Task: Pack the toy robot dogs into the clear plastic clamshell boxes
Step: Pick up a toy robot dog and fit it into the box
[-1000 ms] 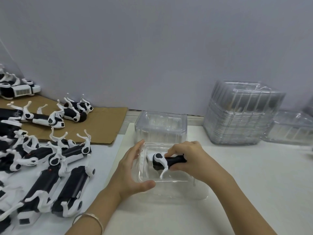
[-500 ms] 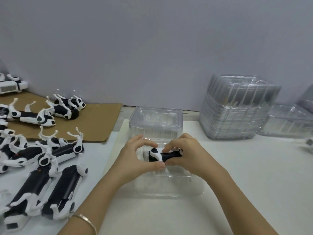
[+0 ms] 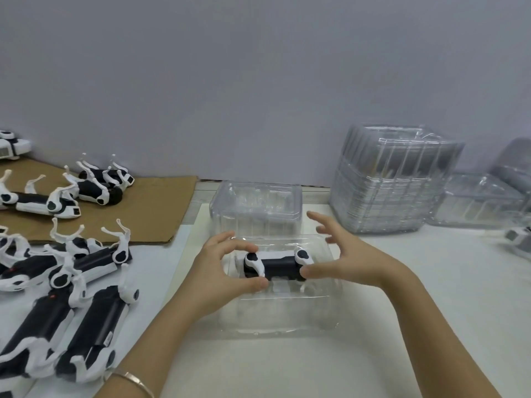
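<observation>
Pinching, in head view, left end of toy robot dog with left hand, thumb under, forefinger over. Touching right end with thumb of right hand, other fingers spread wide. Lying crosswise inside near half of open clamshell box, between both hands.

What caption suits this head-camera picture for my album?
A toy robot dog is pinched by the left hand inside the open clamshell box, right hand spread open beside it.

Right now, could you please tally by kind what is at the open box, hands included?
toy robot dog: 1
open clamshell box: 1
hands: 2, the left hand and the right hand
Total: 4
</observation>
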{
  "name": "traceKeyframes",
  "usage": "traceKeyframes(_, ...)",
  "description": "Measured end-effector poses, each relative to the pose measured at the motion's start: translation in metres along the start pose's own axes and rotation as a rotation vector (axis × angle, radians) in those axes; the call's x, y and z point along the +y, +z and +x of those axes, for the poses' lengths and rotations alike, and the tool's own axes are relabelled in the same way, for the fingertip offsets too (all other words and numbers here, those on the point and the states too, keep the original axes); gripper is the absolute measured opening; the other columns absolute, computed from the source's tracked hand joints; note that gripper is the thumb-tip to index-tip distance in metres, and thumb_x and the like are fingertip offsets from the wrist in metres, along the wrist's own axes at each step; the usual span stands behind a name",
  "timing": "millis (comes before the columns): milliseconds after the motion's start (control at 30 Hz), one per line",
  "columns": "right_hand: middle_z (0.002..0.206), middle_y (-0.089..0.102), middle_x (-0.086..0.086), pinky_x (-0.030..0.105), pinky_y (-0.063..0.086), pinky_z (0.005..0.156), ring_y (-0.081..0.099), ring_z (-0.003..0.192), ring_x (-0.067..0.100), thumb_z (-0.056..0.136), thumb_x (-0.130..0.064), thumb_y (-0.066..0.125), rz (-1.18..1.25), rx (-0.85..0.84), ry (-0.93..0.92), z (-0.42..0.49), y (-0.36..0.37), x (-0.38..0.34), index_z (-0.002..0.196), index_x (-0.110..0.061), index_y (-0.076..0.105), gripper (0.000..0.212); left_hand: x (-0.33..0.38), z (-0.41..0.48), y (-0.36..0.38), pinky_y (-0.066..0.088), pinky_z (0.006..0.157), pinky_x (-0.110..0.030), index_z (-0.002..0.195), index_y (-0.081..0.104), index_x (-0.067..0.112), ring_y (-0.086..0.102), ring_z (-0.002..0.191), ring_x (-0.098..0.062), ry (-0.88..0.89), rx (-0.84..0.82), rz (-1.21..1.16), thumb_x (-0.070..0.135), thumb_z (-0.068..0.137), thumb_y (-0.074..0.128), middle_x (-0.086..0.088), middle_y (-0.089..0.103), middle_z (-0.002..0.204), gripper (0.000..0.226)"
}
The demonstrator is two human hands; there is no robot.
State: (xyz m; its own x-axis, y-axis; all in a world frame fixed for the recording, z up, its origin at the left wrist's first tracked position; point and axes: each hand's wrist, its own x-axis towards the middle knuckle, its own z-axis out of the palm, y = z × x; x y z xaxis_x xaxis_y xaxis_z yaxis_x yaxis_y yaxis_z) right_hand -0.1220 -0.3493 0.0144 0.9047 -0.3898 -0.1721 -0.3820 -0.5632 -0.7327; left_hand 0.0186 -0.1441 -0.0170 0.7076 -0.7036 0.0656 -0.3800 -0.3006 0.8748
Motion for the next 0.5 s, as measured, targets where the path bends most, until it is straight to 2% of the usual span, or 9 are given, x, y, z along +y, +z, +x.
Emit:
traceKeyframes(67, 0.147, 0.032, -0.012, 0.029, 0.037, 0.097, 0.038, 0.132, 0.008, 0.061, -0.062, 0.083, -0.029, -0.081, 0.065, -0.0014, 0.0024, 0.0052, 0.144, -0.058, 0.014, 0.108, 0.0003, 0.0005, 0.0002, 0.033, 0.105, -0.03, 0.088, 0.066, 0.056, 0.034, 0.123, 0.007, -0.001, -0.001, -0.006, 0.035, 0.054, 0.093, 0.026, 0.033, 0.136, 0.048)
traceKeyframes(133, 0.151, 0.031, -0.01, 0.028, 0.037, 0.097, 0.041, 0.131, 0.01, 0.057, -0.068, 0.076, -0.066, -0.09, 0.073, -0.0007, 0.0054, 0.006, 0.146, -0.055, 0.014, 0.109, 0.0006, 0.0008, 0.0008, 0.033, 0.109, -0.033, 0.088, 0.065, 0.057, 0.034, 0.125, 0.007, -0.002, 0.003, -0.015, 0.035, 0.054, 0.093, 0.025, 0.033, 0.138, 0.049)
traceKeyframes(300, 0.152, 0.03, -0.011, 0.026, 0.038, 0.09, 0.046, 0.12, 0.01, 0.068, -0.052, 0.082, -0.077, -0.08, 0.09, 0.0028, 0.0054, 0.0082, 0.147, -0.055, 0.013, 0.104, 0.0003, 0.0011, 0.0025, 0.033, 0.107, -0.032, 0.09, 0.067, 0.053, 0.032, 0.129, 0.004, -0.011, 0.003, -0.019, 0.031, 0.052, 0.094, 0.024, 0.031, 0.14, 0.051)
traceKeyframes(367, 0.151, 0.029, -0.011, 0.026, 0.039, 0.091, 0.045, 0.118, 0.009, 0.068, -0.052, 0.083, -0.066, -0.082, 0.09, 0.0025, 0.0069, 0.0093, 0.146, -0.056, 0.013, 0.105, -0.0001, 0.0015, 0.0022, 0.031, 0.104, -0.028, 0.094, 0.067, 0.051, 0.032, 0.127, 0.004, -0.021, -0.007, -0.005, 0.032, 0.052, 0.094, 0.024, 0.029, 0.14, 0.054)
traceKeyframes(500, 0.146, 0.036, -0.009, 0.028, 0.043, 0.093, 0.05, 0.119, 0.013, 0.058, -0.07, 0.073, 0.06, -0.027, 0.114, 0.0045, 0.0103, 0.0116, 0.148, -0.052, 0.018, 0.107, -0.0016, 0.0014, 0.0021, 0.026, 0.1, -0.024, 0.094, 0.067, 0.05, 0.031, 0.125, 0.006, -0.022, -0.011, 0.002, 0.036, 0.052, 0.094, 0.025, 0.029, 0.137, 0.052)
